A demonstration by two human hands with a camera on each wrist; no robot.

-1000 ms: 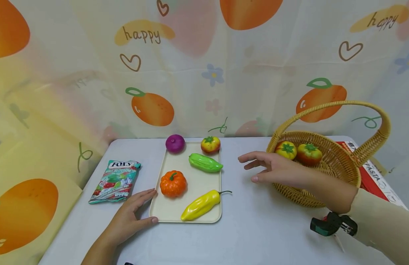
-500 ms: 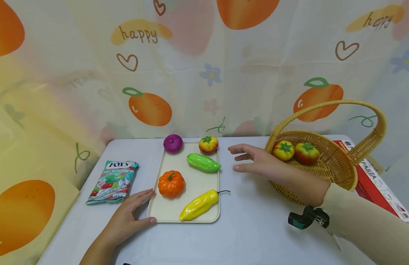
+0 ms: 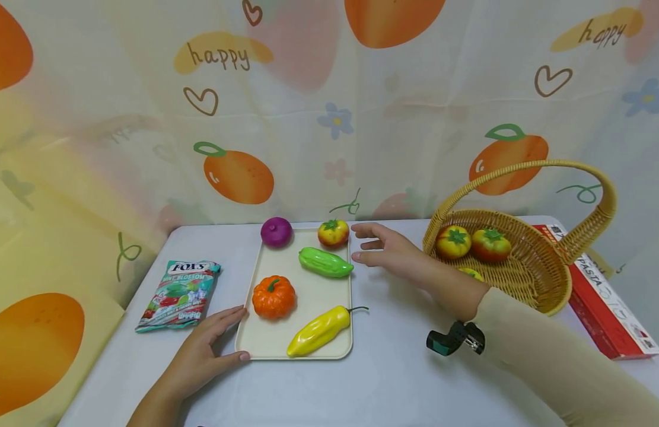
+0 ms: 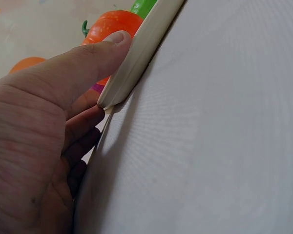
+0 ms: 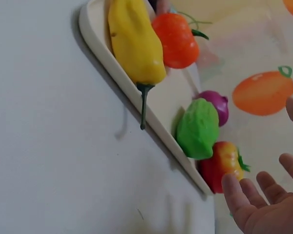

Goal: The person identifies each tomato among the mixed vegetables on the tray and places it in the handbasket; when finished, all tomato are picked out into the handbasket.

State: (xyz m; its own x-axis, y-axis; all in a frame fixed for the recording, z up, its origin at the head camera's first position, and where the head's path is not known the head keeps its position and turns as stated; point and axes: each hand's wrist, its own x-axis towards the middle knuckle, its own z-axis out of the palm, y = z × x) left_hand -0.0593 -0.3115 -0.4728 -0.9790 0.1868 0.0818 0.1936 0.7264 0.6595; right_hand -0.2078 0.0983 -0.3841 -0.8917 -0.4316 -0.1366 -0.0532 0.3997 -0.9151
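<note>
My left hand rests at the near left corner of a cream tray. Its thumb touches the near rim and its fingertips lie along the left side, as the left wrist view shows. On the tray are an orange pumpkin, a yellow pepper, a green pepper-like vegetable, a purple onion and a red-yellow tomato. My right hand hovers just right of the tomato, fingers spread and holding nothing. The right wrist view shows its fingertips near the tomato.
A wicker basket with a tall handle stands to the right, with several tomatoes inside. Beneath its right side lies a red and white pasta box. A bag of Fox's candy lies left of the tray. A printed curtain hangs behind.
My right hand has moved left from in front of the basket to beside the tomato on the tray, uncovering more of the basket. The left hand stays at the tray corner.
</note>
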